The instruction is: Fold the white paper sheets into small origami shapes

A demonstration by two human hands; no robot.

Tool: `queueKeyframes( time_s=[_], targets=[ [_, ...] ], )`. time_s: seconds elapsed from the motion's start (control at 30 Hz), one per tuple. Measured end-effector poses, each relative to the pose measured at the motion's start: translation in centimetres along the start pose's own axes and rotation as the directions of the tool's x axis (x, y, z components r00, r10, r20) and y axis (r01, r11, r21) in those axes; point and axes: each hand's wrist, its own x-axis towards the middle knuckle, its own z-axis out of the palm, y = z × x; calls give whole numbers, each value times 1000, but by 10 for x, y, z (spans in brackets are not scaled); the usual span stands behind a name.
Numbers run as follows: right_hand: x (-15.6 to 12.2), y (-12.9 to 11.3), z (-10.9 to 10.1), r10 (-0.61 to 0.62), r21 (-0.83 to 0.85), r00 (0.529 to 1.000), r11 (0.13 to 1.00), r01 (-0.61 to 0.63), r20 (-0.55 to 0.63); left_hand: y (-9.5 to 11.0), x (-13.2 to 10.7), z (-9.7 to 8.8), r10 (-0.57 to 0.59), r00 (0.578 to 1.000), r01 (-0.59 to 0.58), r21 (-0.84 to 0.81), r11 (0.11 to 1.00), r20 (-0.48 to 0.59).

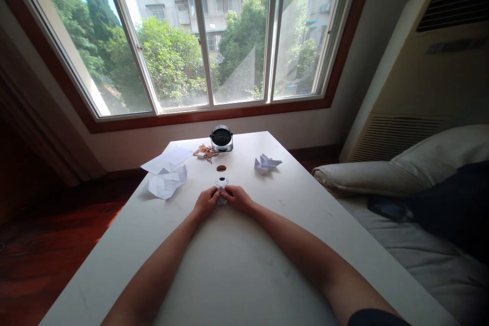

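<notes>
Both hands meet at the middle of the white table. My left hand and my right hand are closed on a small piece of folded white paper between them, mostly covered by the fingers. Just beyond the fingertips lies a round clear-and-white object with a dark centre, its kind unclear. To the left, creased white paper rests by a flat sheet with faint writing. Folded paper shapes, pointed like boats, stand together on the right.
At the table's far end stands a round black device in a silver frame, beside a bundled orange-brown cord. A hole pierces the tabletop. A padded sofa with a dark phone-like object borders the right side.
</notes>
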Motion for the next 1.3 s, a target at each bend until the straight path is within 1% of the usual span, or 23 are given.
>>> queueKeyframes(
  time_s=[0.2, 0.37, 0.77, 1.0, 1.3],
  targets=[
    [0, 1, 0, 17, -8, 1000, 1000, -17, 3, -1, 0, 0, 0, 1000, 0, 3, 1000, -6],
    [0, 1, 1, 4, -12, 1000, 1000, -4, -4, -3, 1, 1, 15, 1000, -15, 7, 1000, -4],
    [0, 1, 1, 4, -1, 1000, 1000, -4, -2, -2, 1, 0, 3, 1000, -3, -2, 1000, 5],
    [0, 2, 2, 15, 4, 1000, 1000, -15, -1, -2, 0, 2, -15, 1000, 15, -9, 1000, -8],
    [-1, 1, 1, 5, 0, 1000, 1000, -5, -2, -6, 1, 3, 9, 1000, -9, -5, 1000, 0]
  ],
)
